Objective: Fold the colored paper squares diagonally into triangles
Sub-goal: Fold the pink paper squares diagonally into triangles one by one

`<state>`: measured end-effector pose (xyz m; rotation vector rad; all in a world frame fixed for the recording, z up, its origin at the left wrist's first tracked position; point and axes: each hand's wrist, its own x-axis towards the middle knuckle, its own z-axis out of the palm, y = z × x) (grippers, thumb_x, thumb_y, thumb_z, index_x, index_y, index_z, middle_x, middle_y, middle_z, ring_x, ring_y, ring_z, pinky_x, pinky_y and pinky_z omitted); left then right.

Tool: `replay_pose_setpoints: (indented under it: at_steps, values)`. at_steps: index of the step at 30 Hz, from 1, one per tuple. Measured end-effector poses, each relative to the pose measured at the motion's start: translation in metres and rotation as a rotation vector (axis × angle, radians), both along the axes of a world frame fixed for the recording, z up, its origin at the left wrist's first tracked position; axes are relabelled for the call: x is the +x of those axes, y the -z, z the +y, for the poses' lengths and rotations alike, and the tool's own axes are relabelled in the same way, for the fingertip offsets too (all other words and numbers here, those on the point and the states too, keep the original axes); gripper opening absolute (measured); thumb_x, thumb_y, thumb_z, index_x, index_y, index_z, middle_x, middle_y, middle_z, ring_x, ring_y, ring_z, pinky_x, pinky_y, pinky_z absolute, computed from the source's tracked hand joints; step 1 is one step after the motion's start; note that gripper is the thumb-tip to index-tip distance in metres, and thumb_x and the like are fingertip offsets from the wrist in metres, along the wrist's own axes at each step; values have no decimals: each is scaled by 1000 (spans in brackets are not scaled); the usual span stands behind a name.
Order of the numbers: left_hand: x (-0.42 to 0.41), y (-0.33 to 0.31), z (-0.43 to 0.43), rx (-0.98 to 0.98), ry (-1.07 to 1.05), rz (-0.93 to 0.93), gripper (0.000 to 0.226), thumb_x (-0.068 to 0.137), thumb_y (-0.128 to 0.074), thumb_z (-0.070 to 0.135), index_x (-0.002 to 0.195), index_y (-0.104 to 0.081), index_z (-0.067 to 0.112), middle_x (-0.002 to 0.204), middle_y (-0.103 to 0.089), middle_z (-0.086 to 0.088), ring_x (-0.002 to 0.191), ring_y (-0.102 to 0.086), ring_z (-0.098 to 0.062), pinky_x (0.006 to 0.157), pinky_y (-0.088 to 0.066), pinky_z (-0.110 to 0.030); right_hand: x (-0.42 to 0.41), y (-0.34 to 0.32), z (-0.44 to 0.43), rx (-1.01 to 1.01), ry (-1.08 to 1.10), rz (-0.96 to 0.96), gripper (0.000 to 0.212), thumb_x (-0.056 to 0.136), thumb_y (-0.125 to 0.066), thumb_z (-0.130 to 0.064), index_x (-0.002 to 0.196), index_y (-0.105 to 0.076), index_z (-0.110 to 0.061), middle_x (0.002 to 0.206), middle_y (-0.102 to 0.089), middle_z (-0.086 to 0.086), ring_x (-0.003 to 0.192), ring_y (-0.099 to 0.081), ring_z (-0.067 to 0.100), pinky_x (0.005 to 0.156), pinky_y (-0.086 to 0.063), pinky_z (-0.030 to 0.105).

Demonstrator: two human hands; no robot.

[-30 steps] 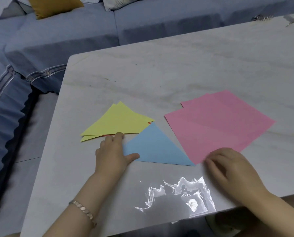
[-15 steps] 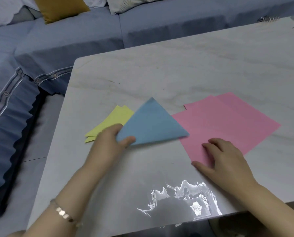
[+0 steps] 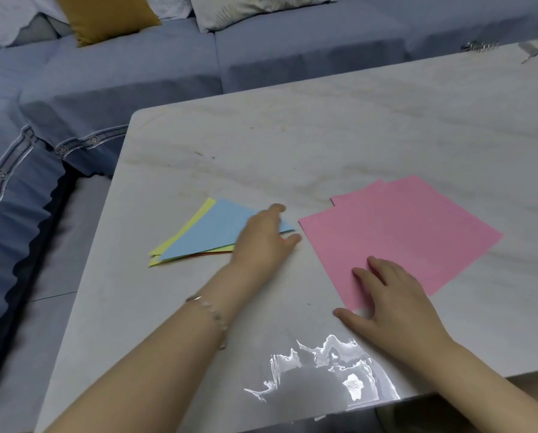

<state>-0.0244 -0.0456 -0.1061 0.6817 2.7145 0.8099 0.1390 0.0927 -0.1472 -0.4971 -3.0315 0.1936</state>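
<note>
So the folded blue triangle (image 3: 211, 234) is sitting on top of a little pile of yellow triangles (image 3: 167, 245), whose edges stick out along the left and bottom, plus a thin red-orange sliver (image 3: 205, 254) peeking out underneath. All matte craft paper with sharp creases. The left hand (image 3: 263, 239) is lying on the blue one's right corner, fingers pretty much straight on the paper, thumb out on the table just past the tip. Not really gripping anything that I can see. There's a beaded bracelet (image 3: 213, 314) on that wrist.

The unfolded pink squares (image 3: 411, 226) are just to the right, flat, at least two stacked a bit crooked so a back corner shows. The right hand (image 3: 389, 295) is spread flat on the near corner, fingertips pressing the pink sheet, thumb on the bare table.

The table (image 3: 292, 145) is glossy pale marble with a rounded corner and a big glare patch near the front edge. Behind it is a blue-grey fabric sofa (image 3: 136, 82) with a mustard cushion (image 3: 105, 14).
</note>
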Motion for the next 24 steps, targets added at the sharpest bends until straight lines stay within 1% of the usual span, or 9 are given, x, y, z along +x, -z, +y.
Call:
replay_pose_setpoints:
  at_steps: [6, 9, 11, 13, 17, 19, 21, 23, 24]
  values:
    - [-8, 6, 61, -232, 42, -92, 63, 78, -67, 36, 129, -38, 13, 127, -46, -12, 119, -39, -30, 91, -38, -35, 4, 0, 5, 4, -11, 18, 73, 61, -43, -67, 98, -69, -11, 103, -68, 12, 92, -66, 31, 80, -52, 42]
    - [-9, 1, 65, -221, 43, -87, 54, 76, -70, 29, 122, -45, 14, 122, -50, -10, 113, -46, -29, 84, -39, -32, 5, -1, 7, -4, -9, 30, 74, 59, -43, -68, 98, -69, -11, 101, -68, 11, 90, -66, 30, 79, -52, 41]
    - [-9, -2, 63, -128, 60, -101, 35, 74, -71, 25, 103, -54, 16, 107, -56, -4, 101, -54, -25, 74, -41, -29, 5, 0, 7, -14, -12, 38, 74, 59, -43, -68, 99, -69, -11, 101, -67, 11, 90, -66, 31, 79, -51, 41]
    - [-8, -7, 59, -18, 54, -160, 22, 73, -72, 24, 84, -55, 17, 88, -57, 1, 82, -56, -21, 62, -41, -26, 6, 2, 8, -47, -10, 53, 77, 58, -45, -68, 104, -66, -11, 106, -64, 13, 95, -63, 32, 81, -50, 42]
    - [-9, -22, 46, 236, -77, -499, 18, 75, -74, 16, 72, -56, 16, 63, -59, -2, 40, -52, -7, 40, -38, -13, 9, 5, 10, -125, -64, 171, 85, 59, -51, -65, 126, -49, -13, 131, -45, 14, 118, -40, 30, 96, -38, 44]
    - [-9, -32, 31, 300, -168, -690, 16, 77, -72, 10, 73, -57, 15, 55, -62, -1, 35, -52, -6, 44, -44, -17, 7, 1, 13, -150, -137, 284, 77, 65, -54, -55, 130, -42, -16, 136, -37, 10, 125, -34, 29, 103, -29, 39]
    - [-8, -38, 12, 312, -216, -837, 13, 80, -69, 6, 80, -58, 13, 52, -65, 1, 38, -56, -5, 48, -49, -18, 2, -3, 16, -177, -227, 397, 57, 76, -55, -41, 126, -45, -18, 132, -43, 7, 123, -38, 27, 105, -25, 33]
    - [-6, -40, -13, 247, -206, -884, 17, 80, -67, 2, 89, -60, 14, 65, -67, -1, 46, -60, -7, 50, -52, -18, -6, -8, 18, -231, -351, 463, 31, 89, -48, -34, 116, -53, -21, 118, -60, 6, 115, -48, 21, 102, -28, 28]
    - [-6, -40, -26, 182, -179, -869, 22, 78, -68, 1, 93, -61, 16, 74, -67, -1, 54, -62, -9, 55, -53, -21, -9, -11, 18, -286, -425, 462, 25, 95, -40, -34, 111, -55, -23, 109, -66, 5, 110, -51, 18, 99, -31, 26]
